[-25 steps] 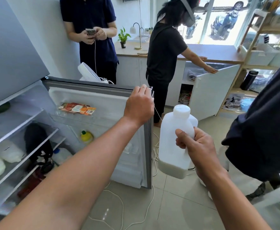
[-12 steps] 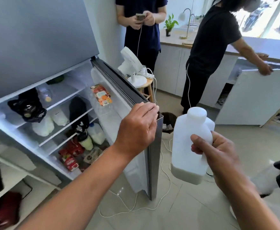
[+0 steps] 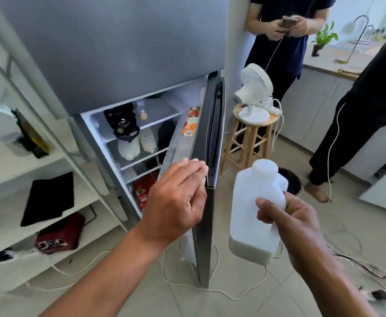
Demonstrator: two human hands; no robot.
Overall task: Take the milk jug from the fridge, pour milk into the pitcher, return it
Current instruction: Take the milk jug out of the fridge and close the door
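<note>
The milk jug [image 3: 253, 211] is gripped by its handle in the right hand [image 3: 295, 227], long axis near upright, cap up and tilted slightly away. The fridge door [image 3: 208, 143] edge is touched by the loosely curled left hand [image 3: 176, 202].

I see white desk fan [image 3: 255, 88] on wooden stool [image 3: 249, 138] right of centre. Bystander's phone [image 3: 287, 21] held up top, cable hanging. Potted plant [image 3: 323, 38] on counter [image 3: 331, 65]. Black cloth [image 3: 49, 199] and red bag [image 3: 60, 233] on white shelves [image 3: 2, 161] left. Cords [image 3: 210, 287] across tiled floor.
</note>
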